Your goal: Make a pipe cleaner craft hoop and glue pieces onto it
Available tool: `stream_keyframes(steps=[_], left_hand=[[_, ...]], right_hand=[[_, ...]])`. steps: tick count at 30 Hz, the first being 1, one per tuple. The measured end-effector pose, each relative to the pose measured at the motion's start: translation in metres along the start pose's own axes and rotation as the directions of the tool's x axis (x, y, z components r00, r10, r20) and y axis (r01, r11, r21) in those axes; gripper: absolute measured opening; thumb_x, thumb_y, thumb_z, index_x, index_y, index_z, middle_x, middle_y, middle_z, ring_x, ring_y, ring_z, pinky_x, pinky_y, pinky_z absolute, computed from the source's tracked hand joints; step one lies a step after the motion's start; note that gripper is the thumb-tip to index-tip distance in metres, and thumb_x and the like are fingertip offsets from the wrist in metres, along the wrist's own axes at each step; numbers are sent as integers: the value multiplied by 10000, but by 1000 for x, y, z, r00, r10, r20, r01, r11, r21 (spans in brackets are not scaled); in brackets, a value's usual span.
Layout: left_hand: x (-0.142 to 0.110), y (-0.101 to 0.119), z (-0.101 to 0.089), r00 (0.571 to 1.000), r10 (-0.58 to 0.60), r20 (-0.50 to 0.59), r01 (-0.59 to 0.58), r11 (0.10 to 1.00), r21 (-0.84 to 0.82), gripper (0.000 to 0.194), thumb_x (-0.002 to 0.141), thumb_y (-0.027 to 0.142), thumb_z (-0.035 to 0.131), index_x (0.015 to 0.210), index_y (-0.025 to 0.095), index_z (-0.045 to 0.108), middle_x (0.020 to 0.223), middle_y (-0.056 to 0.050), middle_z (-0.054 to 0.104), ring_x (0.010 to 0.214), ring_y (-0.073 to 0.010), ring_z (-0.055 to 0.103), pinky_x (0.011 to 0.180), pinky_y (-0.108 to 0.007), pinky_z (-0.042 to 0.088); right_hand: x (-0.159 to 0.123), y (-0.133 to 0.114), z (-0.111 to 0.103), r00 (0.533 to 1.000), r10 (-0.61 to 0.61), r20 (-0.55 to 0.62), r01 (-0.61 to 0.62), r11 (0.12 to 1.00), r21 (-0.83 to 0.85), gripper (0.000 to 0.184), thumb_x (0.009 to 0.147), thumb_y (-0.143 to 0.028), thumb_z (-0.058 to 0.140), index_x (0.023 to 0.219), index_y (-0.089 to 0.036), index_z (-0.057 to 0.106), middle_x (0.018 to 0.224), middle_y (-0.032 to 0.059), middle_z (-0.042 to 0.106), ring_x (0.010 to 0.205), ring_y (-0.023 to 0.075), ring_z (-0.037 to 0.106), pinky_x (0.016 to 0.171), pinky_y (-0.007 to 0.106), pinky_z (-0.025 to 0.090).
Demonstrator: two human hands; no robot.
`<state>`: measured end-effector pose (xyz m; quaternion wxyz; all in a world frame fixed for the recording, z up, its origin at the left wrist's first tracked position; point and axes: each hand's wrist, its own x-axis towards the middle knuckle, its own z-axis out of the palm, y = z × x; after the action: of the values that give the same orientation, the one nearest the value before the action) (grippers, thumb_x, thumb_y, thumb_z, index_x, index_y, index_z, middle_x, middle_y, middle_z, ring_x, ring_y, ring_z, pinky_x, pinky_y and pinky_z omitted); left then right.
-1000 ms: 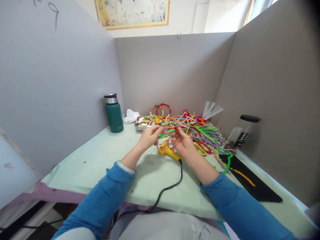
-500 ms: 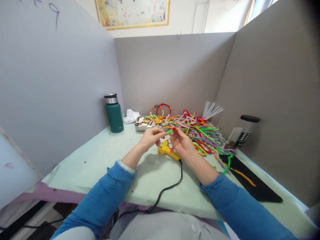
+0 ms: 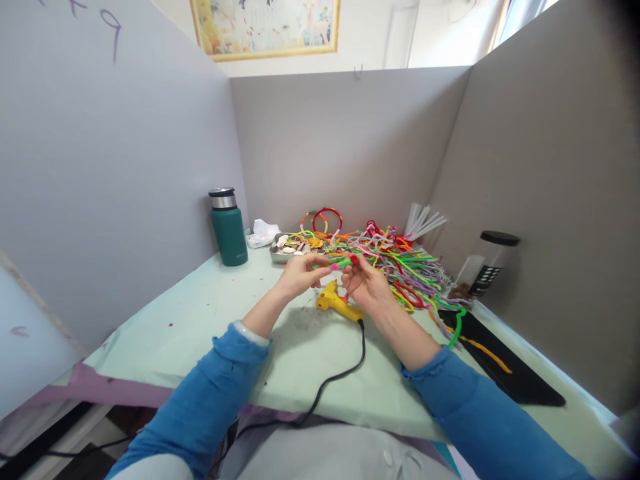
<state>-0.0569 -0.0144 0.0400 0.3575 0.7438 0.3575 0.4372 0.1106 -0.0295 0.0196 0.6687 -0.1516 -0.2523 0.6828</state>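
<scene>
Between my two hands is a short green pipe cleaner (image 3: 343,264) with a red wound end and a pink bit at its left. My left hand (image 3: 301,273) has thumb and fingers closed at the pink end. The red end is pinched in the fingertips of my right hand (image 3: 367,283), the other fingers curled below. A yellow glue gun (image 3: 340,307) lies on the table just beneath the hands, its black cord running toward me. Behind the hands spreads a heap of colourful pipe cleaners (image 3: 400,257).
At the back are a metal tray (image 3: 276,257) of small pieces, two wound rings (image 3: 329,212), a tissue pack (image 3: 263,232) and white glue sticks (image 3: 423,221). A green bottle (image 3: 229,230) stands left. On the right are a clear jar (image 3: 487,263) and a black mat (image 3: 520,377). Grey partitions enclose the table.
The pink bit at the left end of the green pipe cleaner now shows, and my left fingers have shifted slightly. The red end has turned a little in my right fingertips.
</scene>
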Motion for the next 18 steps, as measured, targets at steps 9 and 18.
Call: stream_keyframes(steps=[9,18], left_hand=[[4,-12,-14,948,305,96,-295,717,632,171,777,286,553,787,174,681,778,-28,671,686,-118,564,622,-215,396],[5,-17,-34,996,20,90,-89,439,894,212,780,306,505,821,207,688,885,-60,676,833,-186,578,676,-249,393]], right_hand=[[10,-2,-13,990,-85,-115,-20,711,-703,278,839,-375,430,739,-159,574,691,35,614,451,100,501,354,207,298],[21,-19,-45,949,-288,130,-10,-440,-898,245,797,-288,460,809,-172,675,833,68,674,766,178,583,651,253,372]])
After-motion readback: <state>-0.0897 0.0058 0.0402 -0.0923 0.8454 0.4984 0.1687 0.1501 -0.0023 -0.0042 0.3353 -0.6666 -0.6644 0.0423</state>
